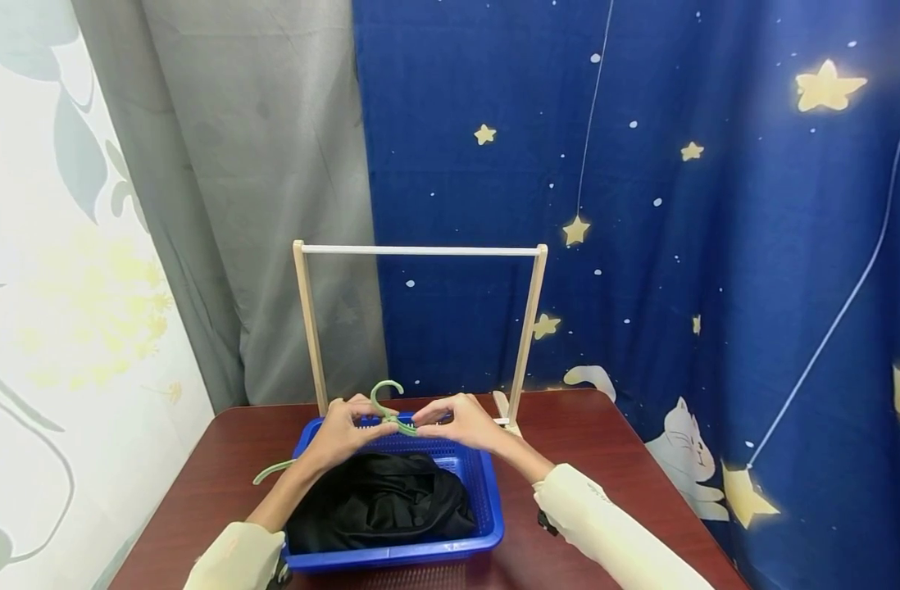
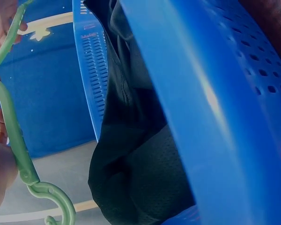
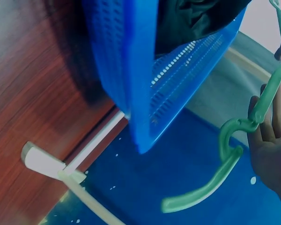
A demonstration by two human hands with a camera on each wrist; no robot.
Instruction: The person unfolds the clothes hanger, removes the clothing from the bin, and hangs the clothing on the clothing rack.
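Observation:
A light green plastic clothes hanger (image 1: pixel 386 397) with a curved hook is held above the back part of a blue basket (image 1: pixel 494 500). My left hand (image 1: pixel 347 430) pinches it near the middle, and one hanger arm sticks out past the left wrist. From the right, my right hand (image 1: pixel 461 419) grips the hanger close to the left hand's fingertips. Jointed sections of the green hanger (image 3: pixel 232 126) show beside the right hand (image 3: pixel 271 157) in the right wrist view. Crumpled black cloth (image 1: pixel 391 500) fills much of the basket beneath both hands.
The basket stands on a dark red-brown wooden table (image 1: pixel 583 459). Behind it rises a wooden rack (image 1: pixel 531 328) with a white crossbar (image 1: pixel 420 251); one of its feet (image 3: pixel 42 159) lies at the basket's right. Grey and blue star-patterned curtains (image 1: pixel 642 270) hang at the back.

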